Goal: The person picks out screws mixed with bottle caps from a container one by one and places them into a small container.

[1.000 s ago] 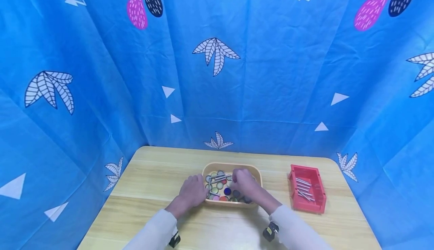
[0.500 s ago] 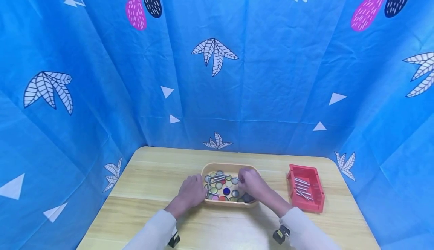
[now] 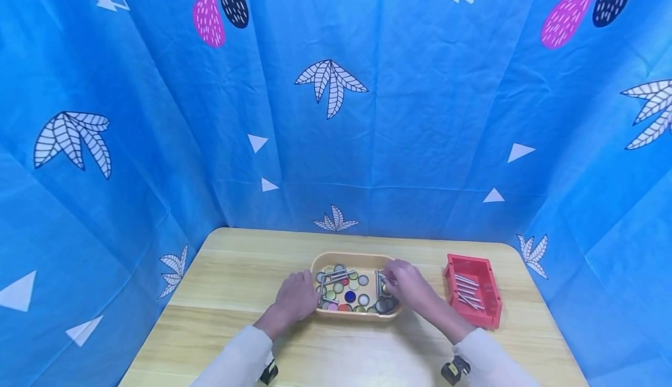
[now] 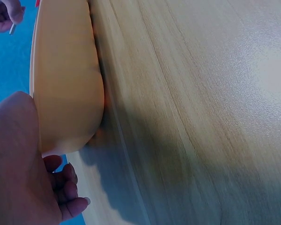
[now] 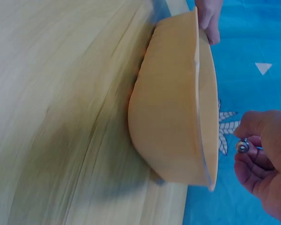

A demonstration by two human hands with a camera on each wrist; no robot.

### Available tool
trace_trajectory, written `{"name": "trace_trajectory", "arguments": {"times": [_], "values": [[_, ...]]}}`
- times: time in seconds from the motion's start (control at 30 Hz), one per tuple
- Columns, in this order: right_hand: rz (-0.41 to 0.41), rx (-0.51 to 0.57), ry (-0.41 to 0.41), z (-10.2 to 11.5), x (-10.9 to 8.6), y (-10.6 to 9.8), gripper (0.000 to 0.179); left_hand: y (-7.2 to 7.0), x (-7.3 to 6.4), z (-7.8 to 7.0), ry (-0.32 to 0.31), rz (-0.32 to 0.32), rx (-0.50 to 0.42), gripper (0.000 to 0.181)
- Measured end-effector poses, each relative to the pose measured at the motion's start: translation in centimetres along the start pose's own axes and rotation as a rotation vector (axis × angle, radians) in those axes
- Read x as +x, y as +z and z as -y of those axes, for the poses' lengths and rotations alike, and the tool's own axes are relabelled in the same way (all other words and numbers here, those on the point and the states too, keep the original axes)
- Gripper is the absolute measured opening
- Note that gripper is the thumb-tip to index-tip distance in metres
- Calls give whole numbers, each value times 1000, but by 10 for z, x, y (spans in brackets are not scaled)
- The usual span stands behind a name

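A tan oval bin (image 3: 357, 316) stands mid-table, holding several bottle caps (image 3: 350, 297) in mixed colours and several silver screws (image 3: 336, 276). My left hand (image 3: 298, 295) grips the bin's left end, its thumb over the rim and its fingers curled, as the left wrist view shows. Over the bin's right end, my right hand (image 3: 408, 282) pinches a silver screw (image 5: 242, 146), its round end facing the right wrist camera. More screws (image 3: 379, 283) lie inside the bin just left of that hand. The hand hides part of the bin's right rim.
A red open-front bin (image 3: 475, 316) sits on the table to the right, with several silver screws (image 3: 466, 285) inside. Blue patterned cloth (image 3: 336, 159) rises behind the wooden table (image 3: 236, 258) and along both sides.
My right hand has moved rightward from the middle of the tan bin to its right end, uncovering more caps and some screws there. My left hand keeps its grip on the bin.
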State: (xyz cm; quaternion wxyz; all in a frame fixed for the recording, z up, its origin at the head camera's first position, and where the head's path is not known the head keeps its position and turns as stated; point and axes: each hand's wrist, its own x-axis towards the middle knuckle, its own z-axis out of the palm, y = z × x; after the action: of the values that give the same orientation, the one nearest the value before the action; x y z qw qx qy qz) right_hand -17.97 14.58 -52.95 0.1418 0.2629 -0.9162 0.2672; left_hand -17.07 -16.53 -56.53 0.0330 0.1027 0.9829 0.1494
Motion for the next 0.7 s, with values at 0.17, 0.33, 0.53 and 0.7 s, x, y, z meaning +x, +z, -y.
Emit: {"name": "trace_trajectory", "arguments": {"times": [0.17, 0.33, 0.53, 0.7], "values": [[-35, -26, -3, -10, -7, -10, 15, -2, 1, 0, -21, 22, -1, 34], [-46, -75, 37, -22, -14, -21, 13, 0, 1, 1, -26, 25, -3, 33], [-120, -111, 10, -33, -24, -32, 18, 1, 0, 1, -12, 7, -3, 34], [-89, -102, 75, -39, -33, -41, 17, 0, 1, 0, -28, 22, -4, 34]]}}
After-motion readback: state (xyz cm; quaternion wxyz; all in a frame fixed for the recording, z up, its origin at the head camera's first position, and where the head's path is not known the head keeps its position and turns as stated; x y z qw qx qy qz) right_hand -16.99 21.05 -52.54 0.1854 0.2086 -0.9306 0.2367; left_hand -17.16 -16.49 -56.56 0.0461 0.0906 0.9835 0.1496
